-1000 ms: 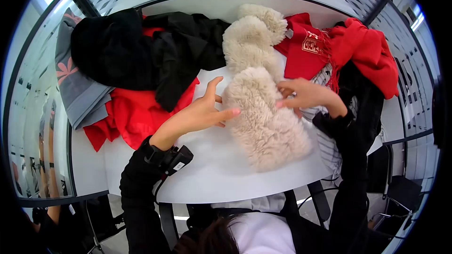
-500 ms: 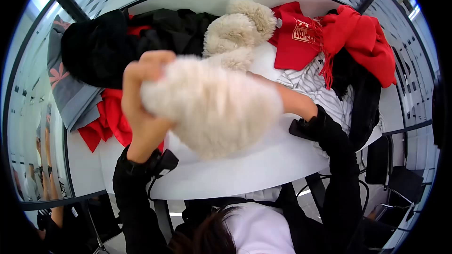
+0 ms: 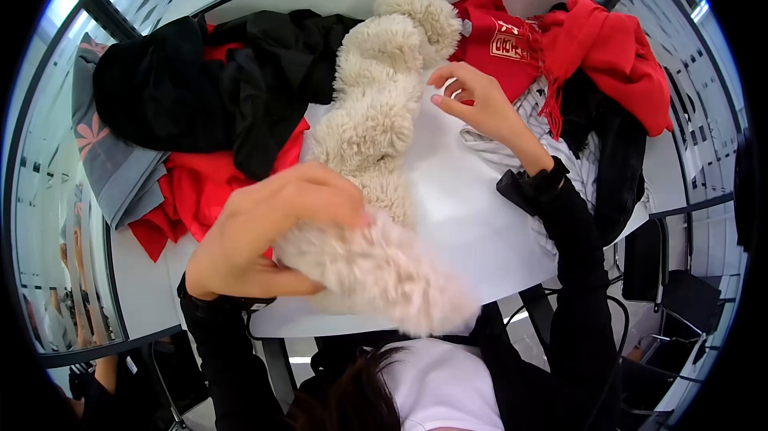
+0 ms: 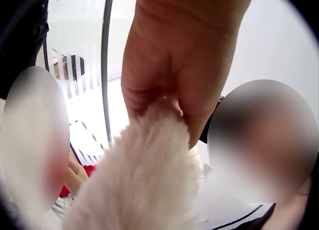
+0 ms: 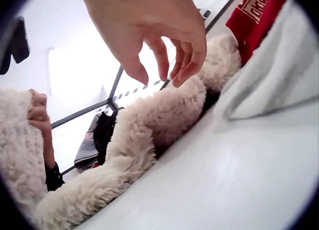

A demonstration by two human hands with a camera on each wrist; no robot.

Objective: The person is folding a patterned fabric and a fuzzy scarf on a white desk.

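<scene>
A long, cream-coloured fluffy scarf (image 3: 372, 111) runs from the back of the white table (image 3: 456, 223) toward the front edge. My left hand (image 3: 268, 227) grips its near end, lifted above the front of the table. In the left wrist view, the scarf's fur (image 4: 144, 175) hangs from between the thumb and fingers. To the right of the scarf hovers my right hand (image 3: 484, 107), fingers loosely bent around nothing. The right wrist view has that hand above the scarf's middle stretch (image 5: 169, 110), with the raised end off to the left.
Black garments (image 3: 280, 71), a red cloth (image 3: 200, 191) and a grey cloth with pink flowers (image 3: 112, 167) are heaped on the left. At the right lie a red fringed scarf (image 3: 608, 55), a striped white cloth (image 3: 532, 135) and a black item (image 3: 620, 175). Transparent panels surround the table.
Both hands came to the scarf's near end and lifted it. The left hand then drew it toward the table's front edge, while the right hand let go and moved up to the right.
</scene>
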